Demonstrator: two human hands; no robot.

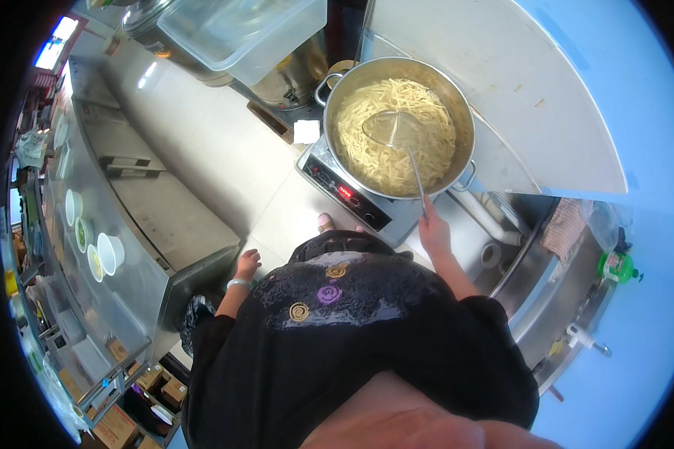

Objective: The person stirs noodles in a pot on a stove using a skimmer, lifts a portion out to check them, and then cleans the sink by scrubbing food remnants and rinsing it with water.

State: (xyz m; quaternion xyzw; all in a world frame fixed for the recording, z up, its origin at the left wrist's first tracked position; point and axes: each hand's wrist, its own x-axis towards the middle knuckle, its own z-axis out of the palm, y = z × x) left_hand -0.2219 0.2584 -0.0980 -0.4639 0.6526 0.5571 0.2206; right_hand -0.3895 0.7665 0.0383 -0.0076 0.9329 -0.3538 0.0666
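Observation:
My right hand point(436, 233) grips the handle of a wire-mesh skimmer point(392, 128). The skimmer's round head lies over a mass of pale yellow strips point(365, 163) in cloudy liquid, inside a large two-handled steel pot point(464, 126). I cannot tell whether the strips are noodles or cut vegetables. Beneath the pot is an induction cooker point(345, 193) with a lit red display on its sloped front panel. My left hand point(249, 264) hangs at my side with loosely bent fingers, a bracelet at its wrist, and holds nothing.
A stainless-steel counter point(146, 224) on the left bears several white bowls point(111, 253). Behind the cooker, a clear plastic tub point(247, 39) rests near steel vessels. To the right are a steel sink point(517, 292), a striped cloth point(564, 230) and a green bottle point(618, 267).

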